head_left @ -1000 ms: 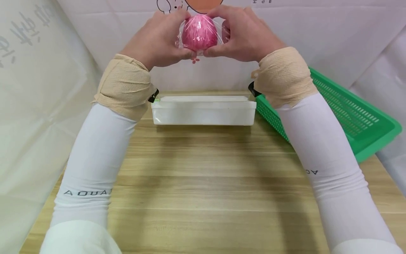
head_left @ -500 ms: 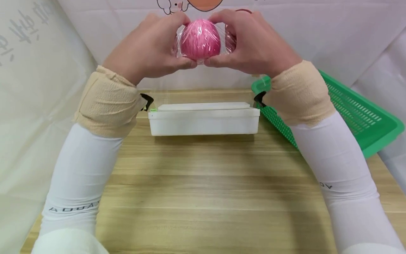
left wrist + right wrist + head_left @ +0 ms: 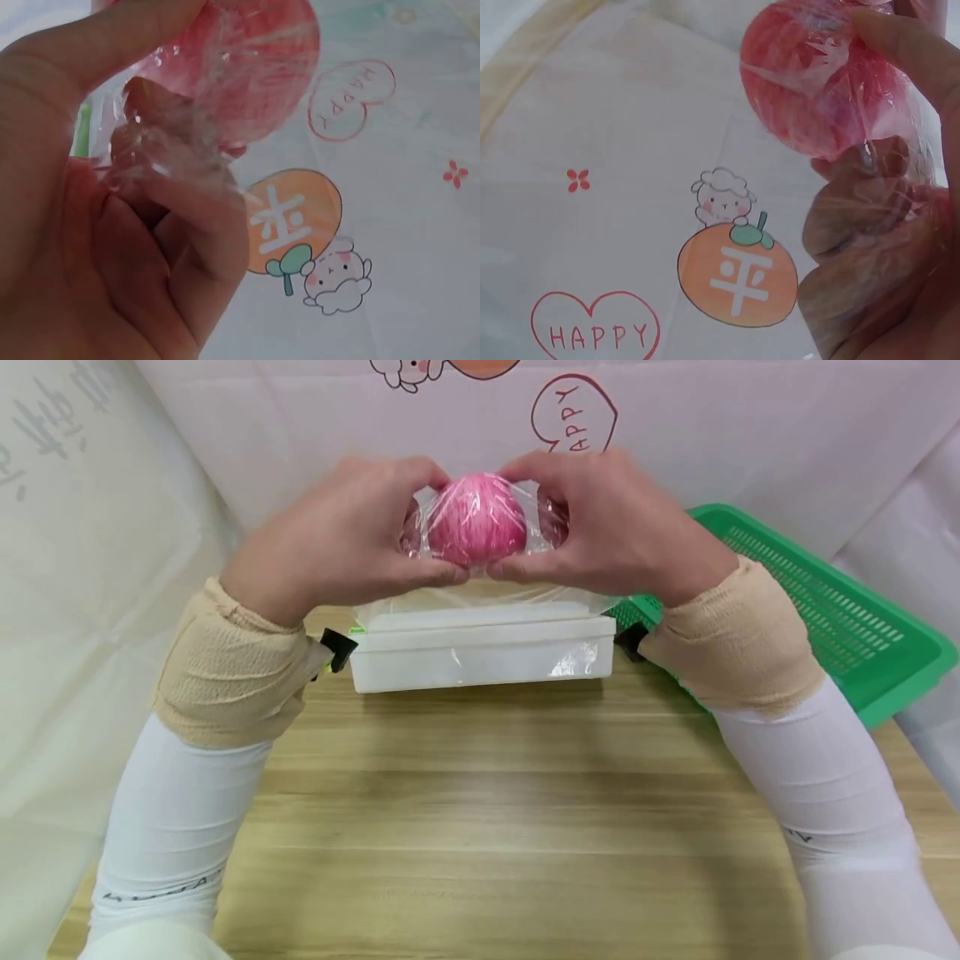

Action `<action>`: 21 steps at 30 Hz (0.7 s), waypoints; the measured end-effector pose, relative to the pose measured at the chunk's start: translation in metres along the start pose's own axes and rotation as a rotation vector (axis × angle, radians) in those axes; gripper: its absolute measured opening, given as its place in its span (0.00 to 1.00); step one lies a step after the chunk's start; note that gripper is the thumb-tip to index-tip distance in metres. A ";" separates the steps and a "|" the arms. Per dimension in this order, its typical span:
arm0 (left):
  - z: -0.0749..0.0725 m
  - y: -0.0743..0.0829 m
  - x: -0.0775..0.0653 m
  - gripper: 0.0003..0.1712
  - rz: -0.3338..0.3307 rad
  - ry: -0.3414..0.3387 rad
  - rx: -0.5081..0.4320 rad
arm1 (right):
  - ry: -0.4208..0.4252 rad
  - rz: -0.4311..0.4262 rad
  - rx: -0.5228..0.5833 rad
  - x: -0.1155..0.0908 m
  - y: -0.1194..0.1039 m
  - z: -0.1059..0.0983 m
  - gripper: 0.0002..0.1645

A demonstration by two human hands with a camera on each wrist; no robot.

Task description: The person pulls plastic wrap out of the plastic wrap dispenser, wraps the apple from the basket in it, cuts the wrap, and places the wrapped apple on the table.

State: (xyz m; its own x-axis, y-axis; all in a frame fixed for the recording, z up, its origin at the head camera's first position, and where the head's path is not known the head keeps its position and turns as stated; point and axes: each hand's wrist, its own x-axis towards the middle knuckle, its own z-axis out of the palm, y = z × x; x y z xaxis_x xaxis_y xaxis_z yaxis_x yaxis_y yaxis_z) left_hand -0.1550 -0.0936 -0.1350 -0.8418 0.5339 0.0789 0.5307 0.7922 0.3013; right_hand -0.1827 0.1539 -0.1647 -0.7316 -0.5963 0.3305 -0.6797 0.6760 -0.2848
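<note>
A pink-red apple (image 3: 477, 522), covered in clear cling film, is held between both hands above a long white box (image 3: 483, 656). From the left, my left hand (image 3: 337, 535) grips it, thumb below and index finger above, with film bunched against the other fingers. My right hand (image 3: 611, 527) mirrors this grip on the right side. Both wrist views show the apple (image 3: 262, 67) under wrinkled, shiny film. Behind the white box, part of a translucent film sheet (image 3: 480, 599) shows under the hands; where it ends is hidden.
A green perforated basket (image 3: 862, 627) stands tilted at the right, partly behind my right forearm. The wooden table (image 3: 480, 810) runs in front of the white box. Behind rises a white cloth (image 3: 300, 418) with printed drawings; another white cloth hangs at the left.
Both hands have come down and nearer with the apple, still gripping it. The white box sits closer to me and slightly askew. A heart drawing on the back cloth is now uncovered.
</note>
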 end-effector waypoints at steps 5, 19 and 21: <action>0.013 0.006 -0.015 0.36 -0.001 -0.102 -0.073 | -0.057 -0.054 0.009 -0.022 -0.008 0.009 0.39; 0.085 0.010 -0.059 0.37 0.062 -0.115 -0.104 | -0.153 -0.029 -0.007 -0.088 -0.026 0.064 0.41; 0.096 0.008 -0.063 0.37 0.059 -0.120 -0.131 | -0.164 -0.028 -0.007 -0.095 -0.025 0.074 0.42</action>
State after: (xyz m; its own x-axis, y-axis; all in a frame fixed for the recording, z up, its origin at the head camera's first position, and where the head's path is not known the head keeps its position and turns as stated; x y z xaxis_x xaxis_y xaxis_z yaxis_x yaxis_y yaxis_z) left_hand -0.0878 -0.0925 -0.2289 -0.7878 0.6158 -0.0116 0.5546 0.7174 0.4217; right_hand -0.1004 0.1611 -0.2558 -0.7119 -0.6771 0.1861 -0.6996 0.6609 -0.2716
